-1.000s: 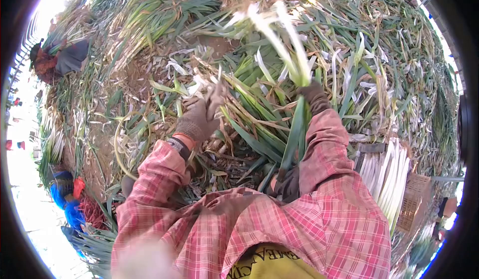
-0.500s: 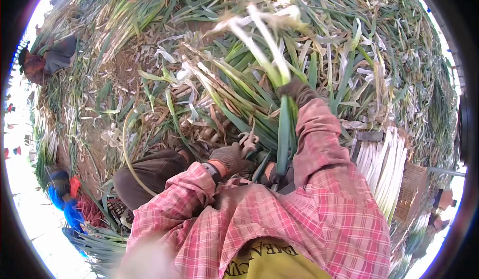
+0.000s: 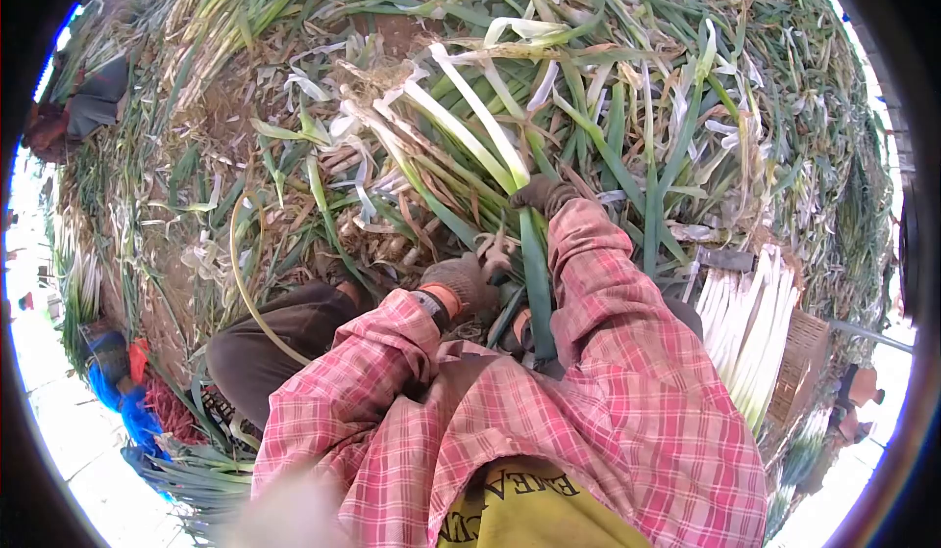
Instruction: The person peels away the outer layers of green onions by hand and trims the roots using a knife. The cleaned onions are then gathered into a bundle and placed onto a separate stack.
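My right hand point(image 3: 546, 196), in a dark glove, is closed around green onions point(image 3: 475, 117). Their white stalks point up and to the left, and their green leaves hang down below the fist. More untrimmed green onions point(image 3: 392, 136) with brownish outer leaves lie just left of these stalks. My left hand point(image 3: 461, 281), in a grey-brown knit glove, is low in front of my body with its fingers curled. At its fingertips is a small pale shape point(image 3: 497, 254) that I cannot make out.
Heaped green onions and peeled leaves point(image 3: 784, 136) cover the ground ahead. Cleaned white stalks point(image 3: 750, 323) lie at my right beside a woven basket point(image 3: 799, 357). A thin yellowish hose point(image 3: 240, 274) curves past my left knee. Another person point(image 3: 93, 102) is at the far left.
My right hand has moved slightly left and down with the green onions; their blurred stalks have swung left and now look sharp. My left hand has barely moved.
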A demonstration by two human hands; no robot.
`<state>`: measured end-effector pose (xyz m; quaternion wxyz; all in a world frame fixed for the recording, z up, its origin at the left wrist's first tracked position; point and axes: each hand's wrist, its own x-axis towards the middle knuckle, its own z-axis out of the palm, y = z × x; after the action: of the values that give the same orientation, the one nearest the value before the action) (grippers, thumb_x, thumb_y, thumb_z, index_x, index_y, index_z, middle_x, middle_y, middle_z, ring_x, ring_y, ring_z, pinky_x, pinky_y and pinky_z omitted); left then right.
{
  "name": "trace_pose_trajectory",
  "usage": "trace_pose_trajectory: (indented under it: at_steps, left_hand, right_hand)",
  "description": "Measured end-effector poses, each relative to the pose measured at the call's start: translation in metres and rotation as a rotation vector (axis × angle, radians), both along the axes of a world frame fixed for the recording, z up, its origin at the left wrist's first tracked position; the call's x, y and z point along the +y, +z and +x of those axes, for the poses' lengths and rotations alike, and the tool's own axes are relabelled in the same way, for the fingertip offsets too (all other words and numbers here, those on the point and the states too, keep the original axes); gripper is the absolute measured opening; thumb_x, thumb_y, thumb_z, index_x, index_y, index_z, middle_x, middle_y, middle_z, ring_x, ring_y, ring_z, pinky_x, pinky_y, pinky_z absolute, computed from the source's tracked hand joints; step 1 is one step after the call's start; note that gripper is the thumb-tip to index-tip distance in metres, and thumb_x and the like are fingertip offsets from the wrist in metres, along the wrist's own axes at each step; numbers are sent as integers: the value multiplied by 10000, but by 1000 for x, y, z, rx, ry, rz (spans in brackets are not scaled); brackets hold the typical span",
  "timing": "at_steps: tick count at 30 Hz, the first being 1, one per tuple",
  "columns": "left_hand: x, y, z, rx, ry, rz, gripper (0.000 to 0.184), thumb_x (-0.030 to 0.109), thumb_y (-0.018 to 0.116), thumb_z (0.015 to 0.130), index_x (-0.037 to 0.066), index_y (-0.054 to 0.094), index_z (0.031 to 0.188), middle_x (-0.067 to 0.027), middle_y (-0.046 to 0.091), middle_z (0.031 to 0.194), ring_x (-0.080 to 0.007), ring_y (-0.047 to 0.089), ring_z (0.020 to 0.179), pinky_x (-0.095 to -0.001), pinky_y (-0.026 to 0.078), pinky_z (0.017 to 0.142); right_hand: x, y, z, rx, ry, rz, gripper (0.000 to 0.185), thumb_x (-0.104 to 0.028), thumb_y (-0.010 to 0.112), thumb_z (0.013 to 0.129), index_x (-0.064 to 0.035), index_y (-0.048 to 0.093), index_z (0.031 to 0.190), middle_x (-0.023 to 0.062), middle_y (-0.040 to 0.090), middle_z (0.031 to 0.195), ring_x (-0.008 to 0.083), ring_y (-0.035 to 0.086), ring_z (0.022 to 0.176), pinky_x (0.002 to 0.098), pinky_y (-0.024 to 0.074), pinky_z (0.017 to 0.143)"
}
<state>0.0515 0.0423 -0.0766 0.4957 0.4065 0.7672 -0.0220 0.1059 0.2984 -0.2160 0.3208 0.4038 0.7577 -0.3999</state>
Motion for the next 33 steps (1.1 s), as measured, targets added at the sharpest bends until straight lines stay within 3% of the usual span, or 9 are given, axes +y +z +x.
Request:
trace_pose_trajectory:
  at_steps: [1, 3, 8, 11, 16, 24, 27, 32, 33]
  left_hand:
    - [-3, -21, 0, 28, 13, 42, 740, 553, 608, 772, -26, 477, 1215, -249, 623, 1097, -370, 618, 1020, -433, 475, 886]
    - [5, 10, -15, 47, 193, -53, 746, 545, 634, 756, -28, 477, 1208, -246, 627, 1086, -374, 617, 1021, -439, 476, 885]
    - [2, 38, -25, 88, 137, 25, 708, 491, 644, 754, -22, 474, 1212, -251, 627, 1063, -395, 607, 1027, -450, 476, 881]
    - [6, 39, -31, 94, 123, -26, 674, 466, 567, 806, 9, 444, 1285, -238, 571, 1205, -376, 585, 1096, -453, 461, 912]
    - [3, 18, -64, 157, 412, -67, 723, 481, 612, 794, -36, 416, 1261, -256, 605, 1143, -359, 611, 1061, -439, 466, 913]
    - [6, 26, -76, 252, 365, -8, 799, 444, 640, 770, -9, 354, 1363, -242, 604, 1163, -373, 590, 1093, -408, 455, 949]
    - [6, -15, -113, 218, 403, 73, 717, 463, 582, 809, 17, 394, 1338, -291, 585, 1134, -399, 603, 1040, -432, 478, 892]
    - [26, 10, -153, 357, 431, 97, 712, 425, 660, 748, -76, 488, 1223, -273, 612, 1094, -365, 613, 1028, -405, 476, 895]
    - [27, 7, -161, 310, 411, 41, 648, 427, 624, 774, 63, 449, 1282, -250, 574, 1162, -363, 581, 1084, -413, 462, 924]
  right_hand:
    - [-1, -8, 0, 0, 1, 7, 643, -423, 793, 612, 15, 667, 1065, 181, 658, 1068, 310, 619, 966, 364, 482, 855]
    - [-1, -12, 0, 10, -1, 6, 643, -420, 793, 612, 24, 666, 1059, 181, 662, 1055, 312, 624, 953, 364, 483, 853]
    - [-19, 24, -3, -16, 17, 69, 625, -431, 795, 604, -9, 680, 1051, 179, 674, 1035, 314, 640, 937, 372, 487, 848]
    - [-21, 6, 1, 57, 19, -52, 609, -428, 793, 610, -41, 683, 1067, 176, 672, 1053, 306, 642, 954, 374, 487, 852]
    - [-28, -6, -2, 14, 72, 14, 597, -423, 774, 659, -44, 664, 1107, 175, 665, 1081, 310, 636, 992, 373, 475, 882]
    - [-37, -2, -4, -49, 141, 69, 634, -493, 727, 690, -46, 651, 1133, 187, 655, 1101, 321, 629, 1021, 376, 473, 900]
    - [-42, 1, -2, -37, 139, 143, 625, -474, 742, 667, -38, 659, 1107, 198, 656, 1084, 325, 633, 1004, 374, 483, 883]
    - [-50, -11, 2, 43, 93, 203, 598, -460, 748, 654, -62, 665, 1093, 212, 655, 1068, 350, 628, 993, 393, 487, 870]
    - [-51, -11, 3, 52, 64, 189, 597, -462, 743, 657, -66, 664, 1097, 211, 655, 1069, 350, 627, 994, 393, 487, 872]
